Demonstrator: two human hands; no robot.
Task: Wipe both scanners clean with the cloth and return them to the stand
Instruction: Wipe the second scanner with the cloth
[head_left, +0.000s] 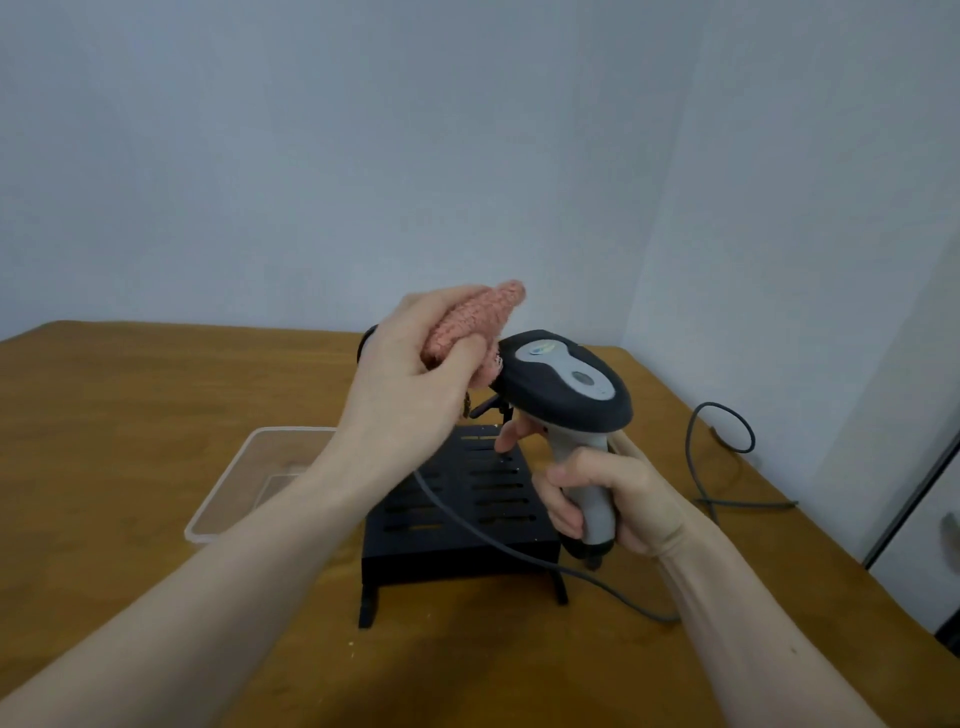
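scanner (563, 382): raised above the stand (457, 519), my right hand (608, 499) wrapped round its grip | cloth (470, 325): bunched in my left hand (410, 374), pressed to scanner's head | cable (519, 551): trails over stand onto counter (156, 389) | clear tray (254, 483): left of stand

Single head view, looking forward-down, close over hands, table (156, 374) and wall behind.

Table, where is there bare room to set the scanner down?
Bare wood lies on the table left of and behind the clear tray, and along the near edge in front of the black stand. The right side is crowded by the looping cable.
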